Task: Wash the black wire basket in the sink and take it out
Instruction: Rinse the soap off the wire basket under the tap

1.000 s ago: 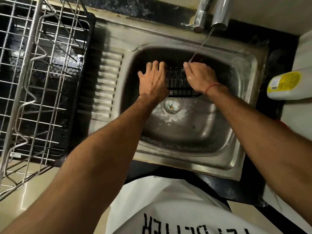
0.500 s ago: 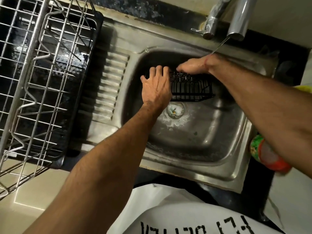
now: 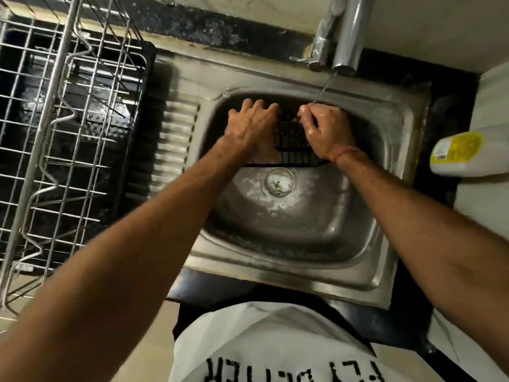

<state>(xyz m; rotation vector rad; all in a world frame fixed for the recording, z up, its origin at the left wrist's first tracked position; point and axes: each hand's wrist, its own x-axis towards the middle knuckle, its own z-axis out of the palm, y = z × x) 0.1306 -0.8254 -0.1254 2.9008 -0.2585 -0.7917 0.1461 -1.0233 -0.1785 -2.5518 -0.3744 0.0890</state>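
Black wire basket (image 3: 292,146): at sink (image 3: 303,230) bowl's 12 o'clock, under tap (image 3: 347,34) stream for rinsing. Left hand (image 3: 254,128) and right hand (image 3: 326,132) grip it, fingers curled.

Steel sink (image 3: 396,188) holding black wire basket (image 3: 292,144), dark counter (image 3: 465,111) bearing dish rack (image 3: 68,133), bottle (image 3: 462,154)

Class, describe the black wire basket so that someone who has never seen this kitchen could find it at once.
Start at the steel sink under the tap. In its far half, just beyond the foamy drain, the black wire basket sits between the left hand and right hand. Its wires are black, unlike the large silver dish rack beside the sink.
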